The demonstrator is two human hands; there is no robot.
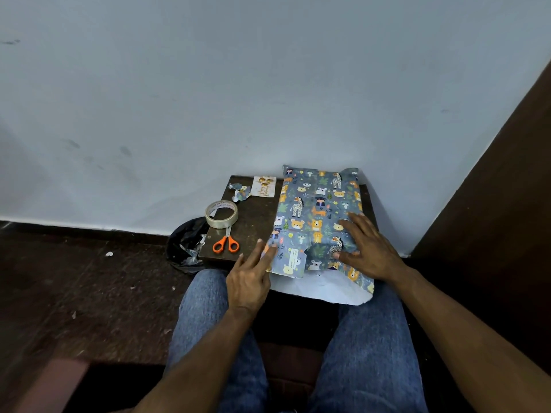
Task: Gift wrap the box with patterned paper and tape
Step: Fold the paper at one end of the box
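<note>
Seen from above, a seated person leans over a small dark table (256, 222) set against a pale wall. On its right half lies the box (317, 210), already covered on top by animal-print paper (310, 186). Its long axis runs away from the person toward the wall, tilted a little to the right.

The right hand (368, 248) lies flat on the near right of the box, fingers spread and straight, pressing the paper down. The left hand (252, 274) reaches to the near left corner, its fingers straight and touching the paper edge; it holds nothing.

At the near end a loose flap (328, 287) hangs toward the knees, white side up. The step in hand appears to be folding this end shut. The next move likely calls for creasing the flap up, then fetching tape (221, 213), which sits to the left beside orange scissors (226, 243).
</note>
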